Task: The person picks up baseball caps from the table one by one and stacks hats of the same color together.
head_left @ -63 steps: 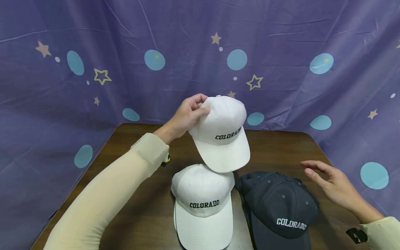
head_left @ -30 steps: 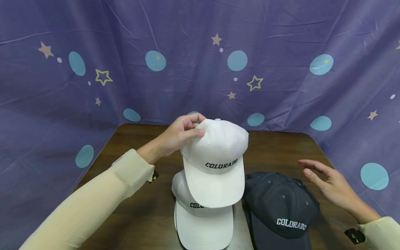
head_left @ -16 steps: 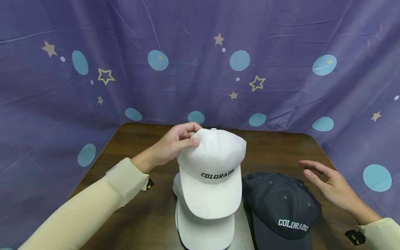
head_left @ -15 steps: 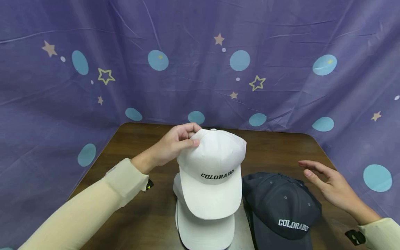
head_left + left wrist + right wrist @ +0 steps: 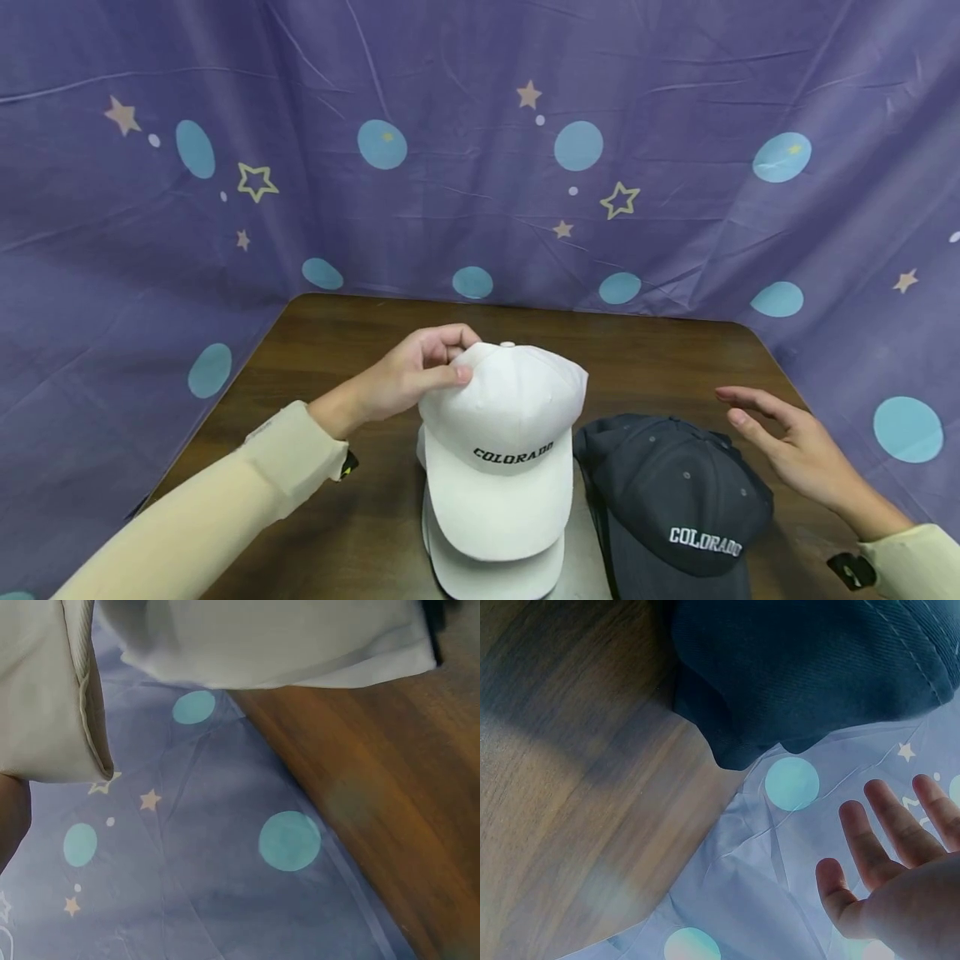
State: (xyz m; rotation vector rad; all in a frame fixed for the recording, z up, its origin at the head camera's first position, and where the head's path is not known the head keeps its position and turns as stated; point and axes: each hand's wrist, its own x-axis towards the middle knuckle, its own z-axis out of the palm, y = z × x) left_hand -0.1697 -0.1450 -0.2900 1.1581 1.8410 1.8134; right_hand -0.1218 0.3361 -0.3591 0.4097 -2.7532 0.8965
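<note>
My left hand [image 5: 405, 375] pinches the left side of a white cap's crown, thumb in front and fingers behind. This white cap [image 5: 502, 417], lettered COLORADO in black, overlaps another white cap [image 5: 498, 575] below it; whether the two touch I cannot tell. Beside them on the right lies a dark cap [image 5: 675, 492] with white COLORADO lettering. To the right of that dark cap my right hand [image 5: 795, 450] hovers with relaxed fingers, holding nothing. In the right wrist view its fingers [image 5: 866, 844] are spread apart from the dark cap's edge [image 5: 780, 682].
The caps are on a brown wooden table [image 5: 637, 350]. A grey flat surface [image 5: 581, 550] shows between the white and dark caps. Behind and around the table hangs a purple cloth [image 5: 465, 75] with stars and blue dots.
My left hand has brought the held white cap down and slightly left, over the lower white cap, whose lettering is now covered. The right hand has stayed nearly still.
</note>
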